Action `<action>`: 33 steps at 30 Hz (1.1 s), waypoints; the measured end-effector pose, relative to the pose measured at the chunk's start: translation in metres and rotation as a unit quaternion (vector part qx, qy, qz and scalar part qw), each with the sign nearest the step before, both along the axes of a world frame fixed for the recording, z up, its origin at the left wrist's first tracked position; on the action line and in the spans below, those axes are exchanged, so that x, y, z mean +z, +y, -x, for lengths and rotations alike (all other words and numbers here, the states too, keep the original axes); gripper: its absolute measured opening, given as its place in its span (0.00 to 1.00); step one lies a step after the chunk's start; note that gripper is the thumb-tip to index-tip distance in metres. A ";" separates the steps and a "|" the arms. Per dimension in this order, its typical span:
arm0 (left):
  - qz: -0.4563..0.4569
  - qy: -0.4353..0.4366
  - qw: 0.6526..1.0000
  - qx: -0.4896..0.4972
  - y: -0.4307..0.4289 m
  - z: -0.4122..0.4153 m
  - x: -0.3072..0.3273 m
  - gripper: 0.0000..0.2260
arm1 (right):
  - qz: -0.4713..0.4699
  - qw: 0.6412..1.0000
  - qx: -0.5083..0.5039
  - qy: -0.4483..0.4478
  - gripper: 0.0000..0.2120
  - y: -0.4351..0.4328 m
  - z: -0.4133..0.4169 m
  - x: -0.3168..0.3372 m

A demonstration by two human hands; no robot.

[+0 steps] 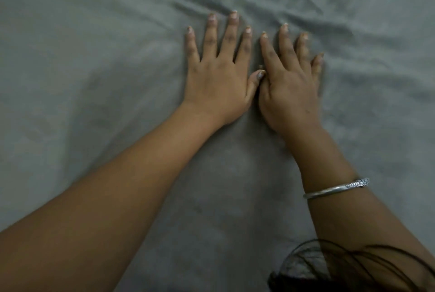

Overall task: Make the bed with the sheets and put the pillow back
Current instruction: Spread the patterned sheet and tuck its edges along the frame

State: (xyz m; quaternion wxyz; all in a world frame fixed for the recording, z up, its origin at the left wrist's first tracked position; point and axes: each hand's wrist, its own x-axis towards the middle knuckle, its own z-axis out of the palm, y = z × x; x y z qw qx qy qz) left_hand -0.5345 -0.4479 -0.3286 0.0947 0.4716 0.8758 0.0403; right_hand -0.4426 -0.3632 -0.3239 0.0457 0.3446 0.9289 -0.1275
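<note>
Grey sheet (98,61) fills the whole view and lies spread over the bed. None of its edges or corners show, so its long axis and heading cannot be told. Left hand (216,84) lies palm down on the sheet, fingers straight and spread. The grip is open and holds nothing. Right hand (290,96) lies palm down just beside it, fingers straight and pointing the same way. Its grip is likewise open and flat on the cloth. The left thumb touches the thumb side of the right hand. Beyond the fingertips the sheet is bunched into creases running mostly crosswise to the fingers. Toward the wrists and between the forearms the cloth lies smoother. A silver bangle (336,189) sits on the right wrist. Dark hair (329,266) hangs over the right forearm.
</note>
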 end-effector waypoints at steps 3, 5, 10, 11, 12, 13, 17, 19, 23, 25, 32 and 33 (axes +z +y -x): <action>0.009 -0.009 0.999 -0.042 0.027 -0.020 -0.003 0.32 | -0.009 0.999 -0.041 0.002 0.30 0.019 -0.024 -0.003; 0.005 -0.013 0.997 -0.069 0.043 -0.031 -0.004 0.32 | -0.021 0.998 -0.065 0.016 0.31 0.030 -0.041 -0.004; -0.021 0.011 0.980 -0.196 0.080 -0.050 -0.008 0.32 | -0.059 0.987 -0.144 -0.041 0.29 0.053 -0.075 -0.005; -0.024 0.014 0.976 -0.215 0.087 -0.051 -0.009 0.32 | -0.057 0.982 -0.171 -0.051 0.30 0.056 -0.078 -0.004; -0.032 0.015 0.972 -0.232 0.093 -0.050 -0.009 0.32 | -0.055 0.978 -0.193 -0.057 0.31 0.058 -0.078 -0.004; -0.045 0.017 0.967 -0.250 0.098 -0.046 -0.009 0.31 | -0.055 0.975 -0.208 -0.061 0.31 0.059 -0.076 -0.004; -0.090 0.045 0.945 -0.313 0.108 -0.010 -0.016 0.27 | -0.072 0.969 -0.230 -0.059 0.32 0.058 -0.050 -0.009; -0.085 0.056 0.943 -0.317 0.110 0.019 -0.016 0.29 | -0.077 0.969 -0.229 -0.055 0.33 0.058 -0.030 -0.011; -0.029 0.073 0.948 -0.308 0.112 0.090 -0.015 0.36 | -0.060 0.985 -0.158 -0.039 0.30 0.062 0.025 -0.013; -0.010 0.091 0.950 -0.297 0.113 0.124 -0.014 0.38 | -0.057 0.991 -0.114 -0.025 0.29 0.066 0.052 -0.015; -0.022 0.108 0.957 -0.269 0.128 0.167 -0.017 0.38 | -0.067 0.997 0.022 -0.014 0.27 0.113 0.093 -0.013; -0.027 0.100 0.959 -0.262 0.134 0.165 -0.016 0.38 | -0.066 0.997 0.026 -0.018 0.27 0.124 0.091 -0.011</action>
